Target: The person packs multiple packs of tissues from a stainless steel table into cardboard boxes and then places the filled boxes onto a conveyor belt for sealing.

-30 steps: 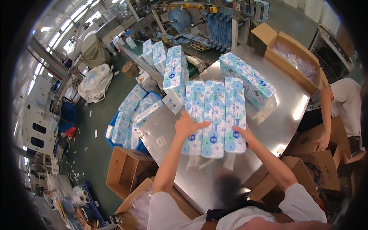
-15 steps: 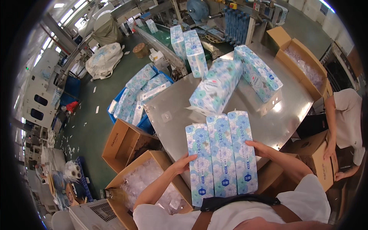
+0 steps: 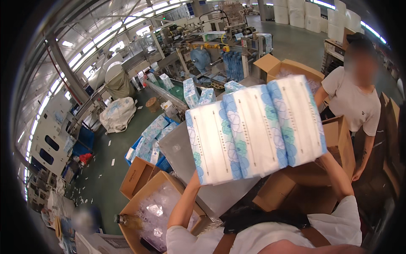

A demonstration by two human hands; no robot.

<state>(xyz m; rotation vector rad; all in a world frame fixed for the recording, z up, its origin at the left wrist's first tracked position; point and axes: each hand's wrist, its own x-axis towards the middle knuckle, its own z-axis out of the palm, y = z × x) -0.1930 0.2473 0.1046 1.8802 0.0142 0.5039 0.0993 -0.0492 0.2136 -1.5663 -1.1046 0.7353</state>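
Note:
Three soft packs of tissues [image 3: 256, 131], white with blue and green flower print along their edges, are held up side by side in one row. My left hand [image 3: 195, 181] grips the row at its left end, and my right hand [image 3: 324, 160] grips its right end. The fingers of both hands are mostly hidden by the packs. The row is raised above the steel table [image 3: 220, 194], slightly tilted, with broad white faces toward me. Behind it, part-covered, more flower-print packs [image 3: 191, 92] stand at the far side.
An open carton [image 3: 275, 190] lies below the packs. To its left are a carton of clear plastic bags [image 3: 141, 192] and a blue crate [image 3: 164, 163] full of packs. A co-worker [image 3: 353, 99] stands at right by another carton [image 3: 347, 144]. Machinery [image 3: 201, 59] stands beyond.
My hands have lifted the three packs from close to my body and turned them, so white faces show instead of printed sides. The co-worker has straightened up. My view has tipped upward.

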